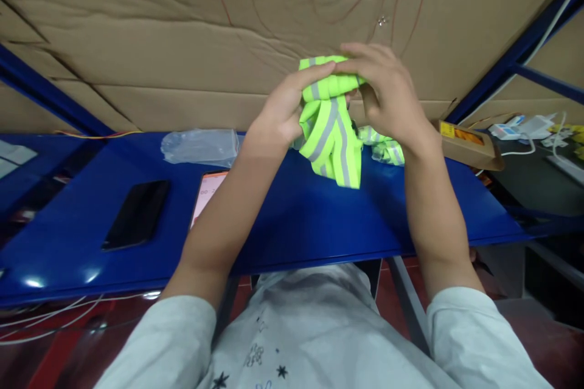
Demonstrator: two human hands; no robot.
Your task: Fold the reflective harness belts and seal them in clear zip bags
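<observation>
A neon yellow-green fabric piece with grey reflective stripes (335, 134) is held up above the blue table. Its upper part is rolled or bunched, while loose striped ends hang down. My left hand (292, 100) grips its left side, thumb laid across the top. On the upper right, my right hand (387, 88) has its fingers curved over the roll, touching it. Behind my right wrist, another striped neon bundle (387, 149) lies on the table, partly in clear plastic.
On the blue table (283, 225) are a clear plastic bag (201, 147), a black phone (137, 214) and a phone with a lit screen (207, 194). A cardboard box (472, 146) sits at the right. Cardboard sheeting (159, 61) stands behind, between blue metal posts.
</observation>
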